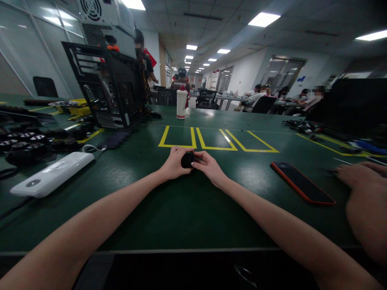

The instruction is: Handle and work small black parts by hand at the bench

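Observation:
Between my two hands is a small, dark, rounded object (187, 160), just above or on the green table; its exact kind does not show. My left hand (175, 163) wraps round its left side, thumb below and fingers over the top. On its right edge, the fingertips of my right hand (208, 166) pinch it. Part of the object is hidden behind my fingers. Just beyond my hands, yellow tape outlines (213, 148) mark the table top.
An open black computer case (123, 88) stands at the back left, near a white power strip (54, 173) and several dark fans (27, 141). A white bottle (181, 104) is at the back. To the right lie an orange-edged phone (302, 183) and another person's hand (359, 175).

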